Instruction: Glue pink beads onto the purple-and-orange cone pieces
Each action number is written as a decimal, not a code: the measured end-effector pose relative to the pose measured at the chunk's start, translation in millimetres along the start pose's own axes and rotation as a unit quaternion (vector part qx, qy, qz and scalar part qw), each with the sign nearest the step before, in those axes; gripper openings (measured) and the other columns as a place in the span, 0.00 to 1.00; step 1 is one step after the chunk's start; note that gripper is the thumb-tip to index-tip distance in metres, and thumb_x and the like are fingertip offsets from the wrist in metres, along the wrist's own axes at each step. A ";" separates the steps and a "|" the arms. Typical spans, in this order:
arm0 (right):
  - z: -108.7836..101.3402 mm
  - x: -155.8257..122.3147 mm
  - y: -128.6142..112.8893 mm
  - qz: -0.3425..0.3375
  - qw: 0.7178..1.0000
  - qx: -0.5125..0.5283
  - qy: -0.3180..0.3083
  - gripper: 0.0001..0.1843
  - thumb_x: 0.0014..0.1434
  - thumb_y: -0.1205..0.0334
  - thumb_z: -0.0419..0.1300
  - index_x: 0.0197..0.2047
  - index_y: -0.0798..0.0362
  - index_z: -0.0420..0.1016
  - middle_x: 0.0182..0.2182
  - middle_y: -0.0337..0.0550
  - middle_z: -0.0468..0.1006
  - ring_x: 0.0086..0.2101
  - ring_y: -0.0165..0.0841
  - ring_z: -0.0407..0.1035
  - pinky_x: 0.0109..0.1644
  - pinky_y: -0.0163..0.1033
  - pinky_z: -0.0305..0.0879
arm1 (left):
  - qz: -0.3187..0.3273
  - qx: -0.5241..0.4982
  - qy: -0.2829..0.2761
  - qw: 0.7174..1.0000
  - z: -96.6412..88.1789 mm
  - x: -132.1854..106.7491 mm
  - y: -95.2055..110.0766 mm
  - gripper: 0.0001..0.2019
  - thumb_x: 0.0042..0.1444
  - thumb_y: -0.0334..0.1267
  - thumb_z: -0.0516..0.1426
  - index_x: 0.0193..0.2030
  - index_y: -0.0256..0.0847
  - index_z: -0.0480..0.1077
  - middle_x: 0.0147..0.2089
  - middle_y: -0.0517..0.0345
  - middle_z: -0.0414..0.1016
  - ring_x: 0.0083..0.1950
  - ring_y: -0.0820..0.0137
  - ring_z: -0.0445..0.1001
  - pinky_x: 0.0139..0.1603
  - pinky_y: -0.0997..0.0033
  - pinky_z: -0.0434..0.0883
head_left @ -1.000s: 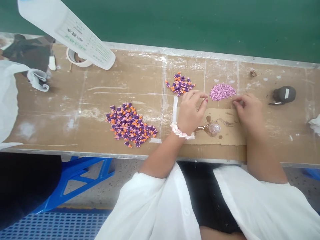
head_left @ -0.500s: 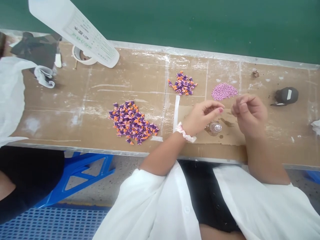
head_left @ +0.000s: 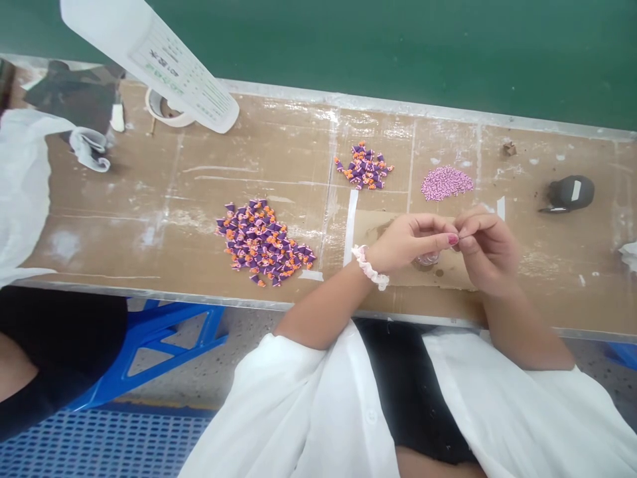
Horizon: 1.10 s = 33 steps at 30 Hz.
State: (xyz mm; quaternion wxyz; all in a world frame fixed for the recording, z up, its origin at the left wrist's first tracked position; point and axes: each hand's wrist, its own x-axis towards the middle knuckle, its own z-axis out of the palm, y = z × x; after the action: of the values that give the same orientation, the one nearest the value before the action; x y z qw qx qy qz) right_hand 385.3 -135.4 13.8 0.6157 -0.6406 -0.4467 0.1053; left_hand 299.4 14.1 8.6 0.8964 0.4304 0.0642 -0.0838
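Observation:
My left hand [head_left: 415, 242], with a pale scrunchie [head_left: 369, 267] round its wrist, is closed in a pinch. Its fingertips meet those of my right hand [head_left: 485, 249], which pinches too. Whatever sits between the fingertips is too small to make out. Below the left fingers a small clear glass piece [head_left: 426, 259] partly shows on a stained cardboard sheet [head_left: 398, 277]. Beyond the hands lies a heap of small pink pieces [head_left: 446, 182]. Left of that is a small pile of purple and orange pieces [head_left: 365, 166], and farther left a larger pile of similar pieces [head_left: 263, 242].
A tall white bottle [head_left: 184, 79] with printed writing stands at the back left, beside a roll of tape [head_left: 166, 109]. At the right lies a dark rounded object [head_left: 570, 194] with a white label. Another person's white sleeve [head_left: 22, 192] reaches in at the left edge.
My right hand has moved left and slightly down, and its fingertips now meet the left ones. My left hand has shifted a little right and down, covering more of the glass piece.

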 end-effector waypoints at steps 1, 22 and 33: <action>0.5 -0.4 -0.4 -0.010 1.000 -0.008 0.005 0.04 0.64 0.58 0.62 0.37 0.48 0.73 0.30 0.39 0.71 0.27 0.30 0.66 0.29 0.37 0.65 | 0.001 0.000 -0.002 1.000 0.2 -0.5 0.1 0.22 0.44 0.50 0.70 0.33 0.34 0.70 0.26 0.64 0.68 0.25 0.82 0.63 0.25 0.77 0.59; -8.9 3.9 -12.8 -0.046 0.996 -0.067 -0.027 0.07 0.57 0.71 0.62 0.34 0.47 0.75 0.28 0.38 0.78 0.29 0.33 0.72 0.31 0.41 0.69 | 0.401 0.527 0.069 0.747 1.9 -7.5 -8.6 0.07 0.66 0.37 0.51 0.36 0.40 0.65 0.35 0.57 0.71 0.34 0.75 0.68 0.37 0.74 0.68; -8.3 2.7 -13.3 -0.010 1.000 0.001 -0.003 0.04 0.60 0.64 0.62 0.33 0.46 0.72 0.25 0.38 0.73 0.27 0.34 0.70 0.29 0.41 0.68 | 0.305 0.371 0.005 0.877 6.0 -6.4 -2.1 0.15 0.65 0.50 0.54 0.37 0.39 0.69 0.30 0.60 0.69 0.32 0.76 0.68 0.36 0.73 0.68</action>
State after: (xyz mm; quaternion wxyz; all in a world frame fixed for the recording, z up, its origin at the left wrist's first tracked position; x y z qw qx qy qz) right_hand 386.7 -141.4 28.5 0.6163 -0.6350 -0.4546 0.1013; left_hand 293.0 8.7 11.9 0.6516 0.7305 -0.1010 0.1780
